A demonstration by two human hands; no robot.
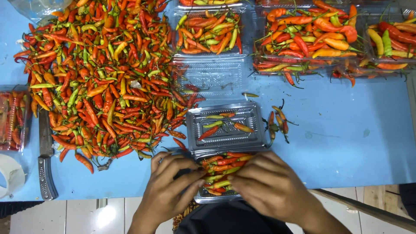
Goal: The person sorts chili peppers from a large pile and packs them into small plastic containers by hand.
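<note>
A clear plastic clamshell tray point(200, 197) filled with red, orange and green chillies point(221, 167) is pressed at the blue table's point(346, 138) near edge by the left hand point(171, 188) and right hand point(271, 186), fingers together on the peppers.

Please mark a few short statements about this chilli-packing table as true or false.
1. Both hands, left and right, rest on a clear tray of chillies. True.
2. The chilli pile lies on the table's right side. False: it is on the left.
3. A knife lies left of the pile. True.
4. The open tray beyond the hands is heaped full. False: it holds only a few chillies.
5. The table is red. False: it is blue.
</note>
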